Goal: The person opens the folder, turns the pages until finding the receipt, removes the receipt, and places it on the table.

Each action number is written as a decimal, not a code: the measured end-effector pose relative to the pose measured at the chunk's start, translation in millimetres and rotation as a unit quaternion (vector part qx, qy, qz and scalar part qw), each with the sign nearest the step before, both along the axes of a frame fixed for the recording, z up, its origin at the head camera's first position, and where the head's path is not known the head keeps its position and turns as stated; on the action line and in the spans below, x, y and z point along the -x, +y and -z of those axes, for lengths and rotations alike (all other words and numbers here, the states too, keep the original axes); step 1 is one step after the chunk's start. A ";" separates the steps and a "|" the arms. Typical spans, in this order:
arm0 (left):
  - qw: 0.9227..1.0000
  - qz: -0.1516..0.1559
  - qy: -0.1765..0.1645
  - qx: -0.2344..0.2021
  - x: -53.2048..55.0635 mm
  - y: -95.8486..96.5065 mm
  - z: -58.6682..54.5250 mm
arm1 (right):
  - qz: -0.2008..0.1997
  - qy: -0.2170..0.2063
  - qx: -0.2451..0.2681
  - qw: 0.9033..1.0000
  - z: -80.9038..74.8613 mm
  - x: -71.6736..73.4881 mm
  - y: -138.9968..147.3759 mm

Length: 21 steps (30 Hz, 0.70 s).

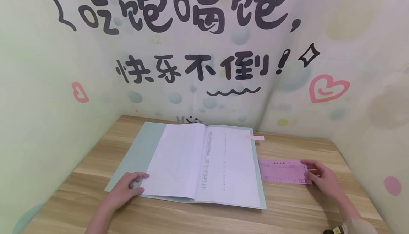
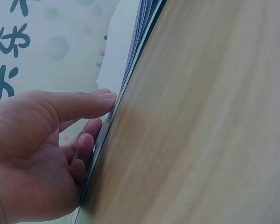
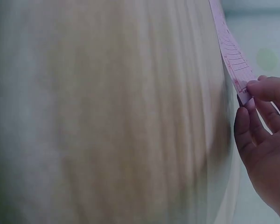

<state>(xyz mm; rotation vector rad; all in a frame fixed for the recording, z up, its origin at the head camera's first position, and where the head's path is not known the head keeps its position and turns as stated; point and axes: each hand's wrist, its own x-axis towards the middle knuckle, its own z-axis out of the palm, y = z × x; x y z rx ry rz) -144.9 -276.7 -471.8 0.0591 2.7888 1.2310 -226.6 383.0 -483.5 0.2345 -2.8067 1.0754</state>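
Note:
A light-blue folder (image 1: 130, 157) lies opened flat on the table, with white pages (image 1: 174, 161) inside. Printed columns run down the right-hand page (image 1: 236, 166). My left hand (image 1: 126, 189) rests on the folder's lower left part, thumb and fingertips touching near the page edge; the left wrist view shows the hand (image 2: 42, 144) beside the stacked sheets (image 2: 140, 42). To the right of the folder, my right hand (image 1: 326, 179) pinches the right end of a pink printed slip (image 1: 282, 172). Up close, thumb and fingers of that hand (image 3: 268, 126) grip the slip's corner (image 3: 235, 63).
A pale pink tab (image 1: 259, 138) sticks out past the folder's upper right edge. The wood-grain table (image 1: 179, 219) meets a back wall (image 1: 191, 102) with large lettering, and pale walls stand on the left and right.

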 end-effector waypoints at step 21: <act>1.000 -0.002 0.006 -0.001 -1.5 0.0 -0.2 | -0.006 -0.054 -0.116 0.992 -3.2 9.0 1.7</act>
